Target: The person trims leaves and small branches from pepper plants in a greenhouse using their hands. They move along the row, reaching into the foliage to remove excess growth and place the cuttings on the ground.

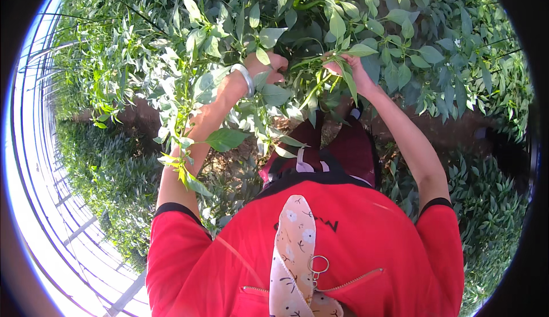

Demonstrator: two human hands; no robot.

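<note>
Both hands reach into a leafy pepper plant point(274, 95) in front of me. My left hand point(269, 67) is closed among the leaves, its fingers curled; foliage partly covers it, and what it holds, if anything, cannot be made out. A pale bangle point(245, 80) circles that wrist. Over to the right, my right hand point(350, 71) is closed with thumb and fingers pinched on a thin green shoot point(325, 65) with narrow leaves. The two hands are a short way apart, with stems and leaves between them.
Dense pepper foliage point(429, 42) spreads ahead and to both sides. A leafy branch point(182, 145) hangs over my left forearm. Thin dark lines run through the plants at upper left. A bright wall with curved ribs point(40, 162) stands far left. Bare soil point(237, 157) shows below.
</note>
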